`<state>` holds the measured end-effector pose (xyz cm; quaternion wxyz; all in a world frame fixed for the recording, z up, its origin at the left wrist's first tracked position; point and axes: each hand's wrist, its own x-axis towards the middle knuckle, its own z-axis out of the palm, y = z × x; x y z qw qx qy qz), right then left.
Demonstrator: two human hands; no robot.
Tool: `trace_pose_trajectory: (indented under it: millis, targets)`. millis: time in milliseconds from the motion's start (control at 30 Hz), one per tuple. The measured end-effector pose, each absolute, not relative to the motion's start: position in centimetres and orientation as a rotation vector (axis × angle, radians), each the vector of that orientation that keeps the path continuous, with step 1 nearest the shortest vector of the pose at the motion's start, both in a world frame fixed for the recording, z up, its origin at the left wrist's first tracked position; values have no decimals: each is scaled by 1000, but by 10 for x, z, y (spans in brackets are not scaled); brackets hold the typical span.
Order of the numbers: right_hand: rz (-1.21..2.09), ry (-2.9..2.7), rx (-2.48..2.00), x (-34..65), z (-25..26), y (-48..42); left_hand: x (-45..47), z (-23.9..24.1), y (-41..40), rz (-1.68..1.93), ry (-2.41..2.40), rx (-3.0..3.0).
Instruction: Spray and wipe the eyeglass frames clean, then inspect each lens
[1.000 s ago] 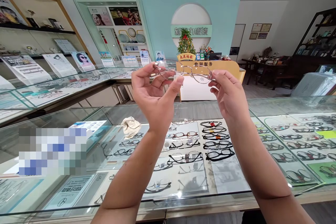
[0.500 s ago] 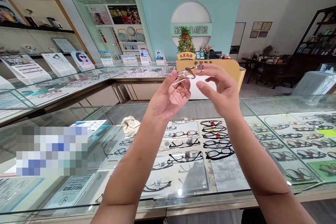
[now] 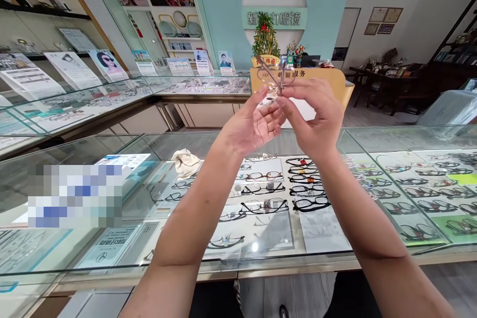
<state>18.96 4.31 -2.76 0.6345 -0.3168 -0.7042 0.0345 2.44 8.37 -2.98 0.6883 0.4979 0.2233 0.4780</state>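
A thin-framed pair of eyeglasses (image 3: 281, 78) is held up in front of me over the glass counter, turned so that its parts cross each other. My right hand (image 3: 316, 117) pinches it from below between thumb and forefinger. Just left of the frame, my left hand (image 3: 251, 126) has its palm turned up, fingers loosely curled and thumb apart. It seems to hold nothing, though the fingertips lie close under the eyeglasses. Whether they touch the frame is hard to make out.
Below my arms stands a glass display case (image 3: 324, 253) with rows of spectacles (image 3: 264, 205) inside. A crumpled cream cloth (image 3: 186, 164) lies left of my left forearm. Farther off are a yellow-fronted cashier desk (image 3: 341, 87) and a plant (image 3: 265, 37). Card stands (image 3: 108, 65) line the left counter.
The eyeglasses have turned from lying nearly flat to standing upright. My right thumb and forefinger have closed on them, and my left thumb has come off. The view has tilted down.
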Motion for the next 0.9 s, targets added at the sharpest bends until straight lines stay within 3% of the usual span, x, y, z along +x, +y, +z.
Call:
trace_pose_trajectory:
  millis: [100,300,400,533,700,900]
  targets:
    - [2,-1628,-737,194,-25,41,21,-35,96,1134,622,1252]
    - [98,-2060,-923,199,-27,54,-14,-32,120,1696,963,1417]
    - [67,-2354,-1041,187,-46,71,-28,-21,119,1713,992,1511]
    - [58,-2672,-1174,169,-82,95,-30,-13,107,1511,1065,1749]
    - [137,-2836,-1340,155,-112,111,-25,-21,93,1015,1252,2242]
    - [106,-2913,-1505,145,-122,107,-22,-47,115,425,1500,2184]
